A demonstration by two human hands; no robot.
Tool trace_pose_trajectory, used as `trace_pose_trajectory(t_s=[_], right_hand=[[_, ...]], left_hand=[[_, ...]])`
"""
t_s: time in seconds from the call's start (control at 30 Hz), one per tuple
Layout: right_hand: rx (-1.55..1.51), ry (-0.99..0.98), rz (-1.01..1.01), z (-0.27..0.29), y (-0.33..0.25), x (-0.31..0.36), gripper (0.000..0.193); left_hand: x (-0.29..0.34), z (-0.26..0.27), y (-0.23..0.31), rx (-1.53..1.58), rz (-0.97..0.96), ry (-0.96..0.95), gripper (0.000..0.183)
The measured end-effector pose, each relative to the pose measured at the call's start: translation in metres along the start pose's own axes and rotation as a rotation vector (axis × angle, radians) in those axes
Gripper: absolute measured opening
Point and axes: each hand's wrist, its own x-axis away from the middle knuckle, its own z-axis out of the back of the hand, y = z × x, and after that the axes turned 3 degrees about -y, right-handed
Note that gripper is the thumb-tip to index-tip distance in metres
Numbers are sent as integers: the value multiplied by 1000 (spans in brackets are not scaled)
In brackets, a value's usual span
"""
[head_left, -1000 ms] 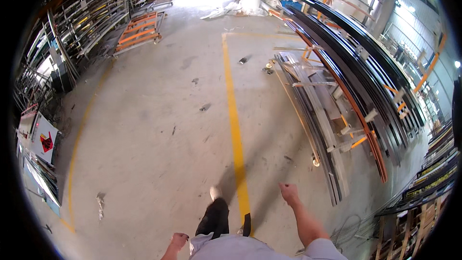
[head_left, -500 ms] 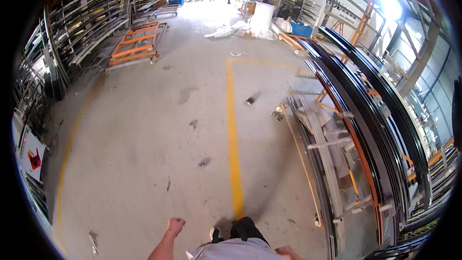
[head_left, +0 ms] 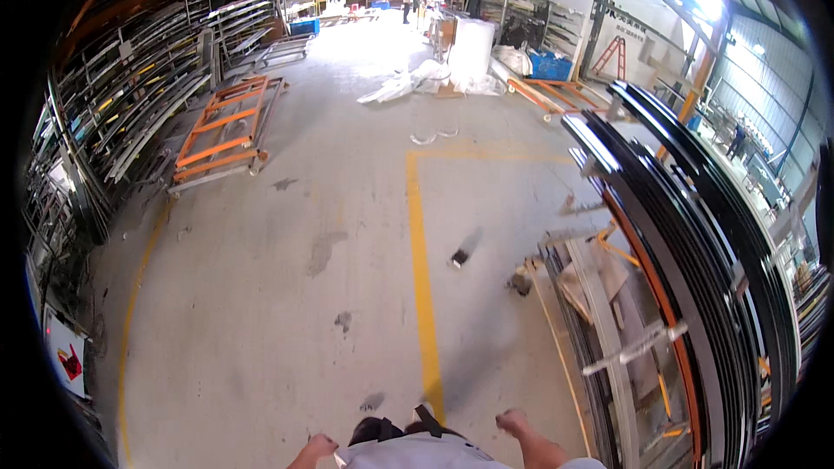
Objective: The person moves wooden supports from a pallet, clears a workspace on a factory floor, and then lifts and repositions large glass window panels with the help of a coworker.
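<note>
My left hand (head_left: 319, 448) hangs low at the bottom edge, left of my light-coloured top, its fingers curled in and nothing showing in them. On the other side my right hand (head_left: 514, 424) swings forward over the grey floor, also loosely closed with no object visible. Neither hand touches anything. Nearest to the right hand is a rack (head_left: 634, 352) with pale metal bars, loaded with long black profiles (head_left: 695, 234). A small dark block (head_left: 460, 258) lies on the floor ahead.
A yellow line (head_left: 420, 278) runs along the floor ahead of me. To the left stand an orange cart frame (head_left: 221, 130) and shelves of long profiles (head_left: 130, 113). Farther off are white plastic sheeting (head_left: 417, 80), a white roll (head_left: 472, 48), a blue bin (head_left: 550, 66) and a person (head_left: 407, 2).
I have moved forward: the floor block and rack are closer. My right hand has swung forward into fuller view, while my left hand has dropped back toward the lower edge.
</note>
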Motion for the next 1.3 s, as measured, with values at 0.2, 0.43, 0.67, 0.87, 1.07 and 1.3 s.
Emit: trace_pose_trajectory(t_s=[0.2,0.43,0.67,0.87,1.07,1.3], right_hand=[[-288,91,116,230,-245,-69,31],[365,149,174,293,-297,-263,52],[183,-432,168,323,-337,-251,45],[-44,-427,296,358,-379,-336,41],[-267,-81,371,406,-414,-551,30],[-1078,55,62,830,-646,-671,56]], left_hand=[[-109,106,72,420,264,-6,27],[-348,264,164,309,191,-47,22],[-535,516,402,330,7,99,26],[-709,667,584,458,-230,150,21],[-844,673,603,121,-163,-6,18],[-919,704,846,181,27,-222,17]])
